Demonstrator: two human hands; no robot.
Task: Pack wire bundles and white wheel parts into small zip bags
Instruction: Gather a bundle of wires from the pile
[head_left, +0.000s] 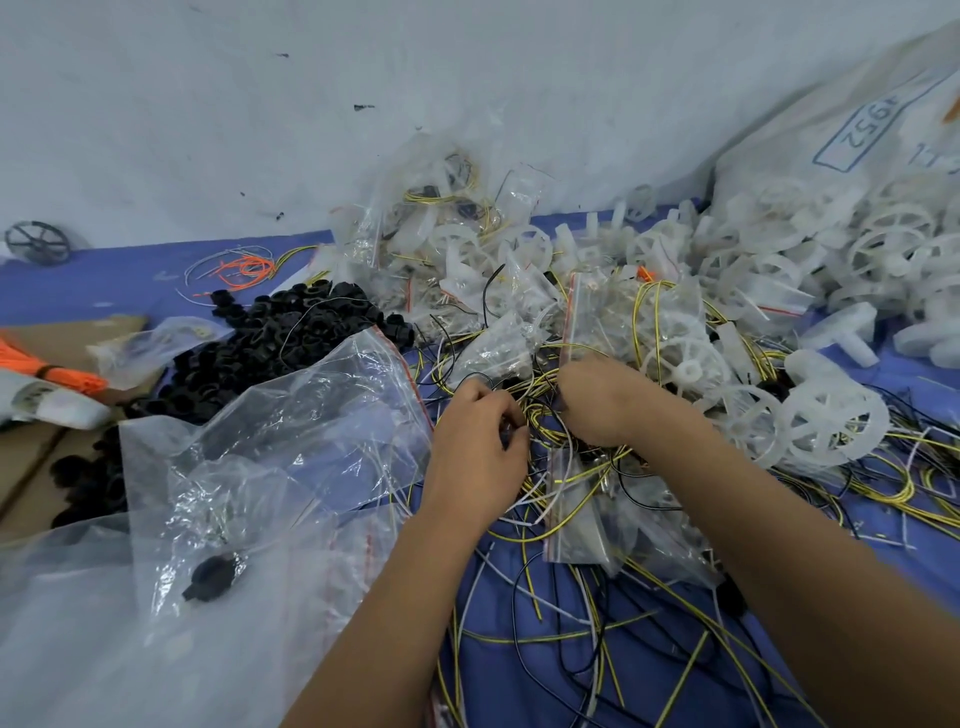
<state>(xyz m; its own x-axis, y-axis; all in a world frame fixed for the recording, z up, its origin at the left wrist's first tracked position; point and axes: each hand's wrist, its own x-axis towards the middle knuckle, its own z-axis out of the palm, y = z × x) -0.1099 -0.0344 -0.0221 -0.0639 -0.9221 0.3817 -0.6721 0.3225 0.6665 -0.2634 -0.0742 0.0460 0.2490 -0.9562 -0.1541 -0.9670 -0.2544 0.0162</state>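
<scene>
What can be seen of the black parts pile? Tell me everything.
The black parts pile is a heap of small, dark, matte pieces, apparently plastic, roughly ring- or cap-shaped; finer detail is too small to tell. It lies left of centre on the blue table, spilling onto brown cardboard at its lower left. A clear bag covers its near edge, and a thin black wire loops across it. No hand touches it.

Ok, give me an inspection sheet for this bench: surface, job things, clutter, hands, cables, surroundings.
Surface: blue table, mostly covered.
Job things: yellow wires tangled at centre; white wheels heaped at right; small zip bags scattered among them.
Clutter: black parts, orange ties, big clear bags, cardboard.
Hands: left hand and right hand both have a grip on the wires.
Cables: loose wires only.
Surroundings: white wall, printed sack.
</scene>
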